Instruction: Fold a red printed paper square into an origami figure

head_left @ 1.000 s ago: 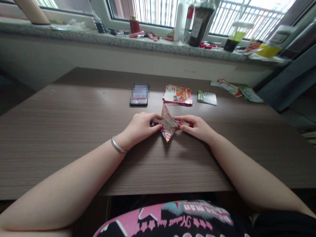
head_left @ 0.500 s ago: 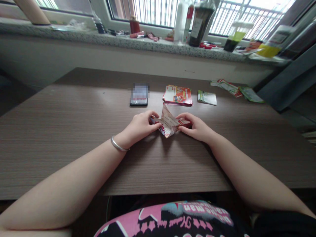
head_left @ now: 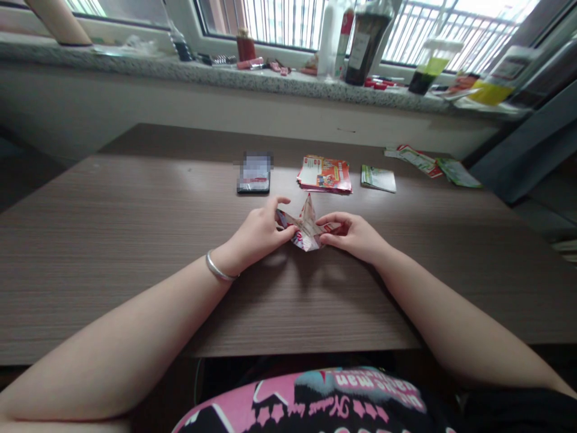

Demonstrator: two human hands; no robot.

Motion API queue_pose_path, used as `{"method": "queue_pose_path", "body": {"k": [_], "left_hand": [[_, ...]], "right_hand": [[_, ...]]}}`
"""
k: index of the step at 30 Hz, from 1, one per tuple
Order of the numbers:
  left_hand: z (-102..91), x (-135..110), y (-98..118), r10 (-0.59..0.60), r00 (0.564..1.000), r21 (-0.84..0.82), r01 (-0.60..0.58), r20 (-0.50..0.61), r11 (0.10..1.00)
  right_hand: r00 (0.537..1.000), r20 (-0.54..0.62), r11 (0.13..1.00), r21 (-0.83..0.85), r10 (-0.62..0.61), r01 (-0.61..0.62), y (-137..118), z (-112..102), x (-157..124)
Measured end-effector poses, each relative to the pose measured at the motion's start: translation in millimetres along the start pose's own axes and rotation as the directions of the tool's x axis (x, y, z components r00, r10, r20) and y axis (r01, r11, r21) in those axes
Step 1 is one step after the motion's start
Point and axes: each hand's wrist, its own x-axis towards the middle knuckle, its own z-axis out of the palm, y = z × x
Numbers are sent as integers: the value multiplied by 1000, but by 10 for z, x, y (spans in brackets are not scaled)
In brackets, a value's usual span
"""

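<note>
Between my hands, just over the brown table [head_left: 135, 252], is a printed sheet of paper folded into a shape with several points [head_left: 308, 227]. One point stands up at the far side, and flaps reach out left and right. My left hand [head_left: 265, 231] pinches the left flap with the thumb on its near side; the index finger is raised off the paper. My right hand [head_left: 354, 236] grips the right flap between thumb and fingers. Part of each flap is hidden behind the fingers.
Beyond my hands lie a phone [head_left: 253, 174] with a blurred screen, a stack of colourful printed sheets [head_left: 327, 174] and a small green-and-white stack [head_left: 378, 178]. Loose leaflets [head_left: 419, 161] lie at the far right. Bottles [head_left: 367, 42] and small items line the windowsill [head_left: 288, 84].
The folded paper has drawn in narrower, its spread centre closing and its far point more upright. My left index finger has lifted, and my right hand has shifted slightly.
</note>
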Motion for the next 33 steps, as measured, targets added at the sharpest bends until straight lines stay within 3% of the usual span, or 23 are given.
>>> {"method": "queue_pose_path", "body": {"k": [4, 7, 14, 19, 26, 30, 33], "left_hand": [[42, 26, -55, -128, 991, -196, 131, 29, 972], [64, 42, -74, -158, 986, -316, 167, 57, 934], [49, 55, -63, -69, 995, -330, 89, 70, 940], [75, 76, -95, -29, 997, -386, 54, 72, 921], [77, 45, -5, -30, 995, -513, 75, 95, 855], [70, 14, 62, -39, 989, -615, 119, 141, 780], [87, 13, 70, -31, 993, -652, 97, 112, 752]], "right_hand": [[997, 75, 1000, 17, -10, 9, 44, -62, -13], [991, 133, 999, 31, -33, 29, 69, -89, -13], [994, 91, 998, -17, -64, 66, 103, -76, 18], [981, 170, 995, 6, -97, 98, 151, -73, 16], [984, 19, 975, -129, -177, 178, 138, -45, 32], [956, -124, 952, -189, -265, 240, 92, -25, 52], [956, -201, 976, -94, -214, 199, 75, 3, 74]]}}
